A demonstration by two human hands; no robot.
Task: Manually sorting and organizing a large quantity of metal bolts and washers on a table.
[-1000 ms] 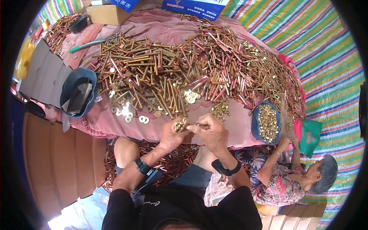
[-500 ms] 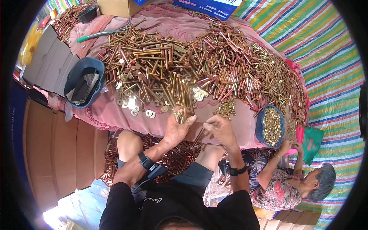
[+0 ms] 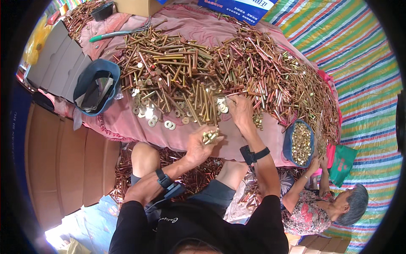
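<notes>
My left hand (image 3: 200,144) is closed around a bundle of long brass-coloured bolts (image 3: 210,136), held upright above the near edge of the pink cloth; the bolts' hex ends show between the fingers. My right hand (image 3: 242,111) reaches out to the pile's near edge, beside a small stack of flat washers (image 3: 222,106). Its fingers are bent together, and what they pinch, if anything, is hidden. Ahead of my left hand several long bolts (image 3: 204,101) lie side by side, with loose washers (image 3: 169,124) to their left. Small nuts (image 3: 257,119) lie partly behind my right wrist.
A mound of bolts and metal tubes (image 3: 253,63) covers the pink cloth (image 3: 127,122). At right stands a blue tub of nuts (image 3: 299,144); at left, a blue basin (image 3: 97,86) with dark pieces. A co-worker (image 3: 313,207) sits at right. Cardboard boxes (image 3: 63,165) line the left.
My right hand has moved forward from beside my left hand to the washers at the pile. My left hand has turned and shifted slightly, still holding the bolts.
</notes>
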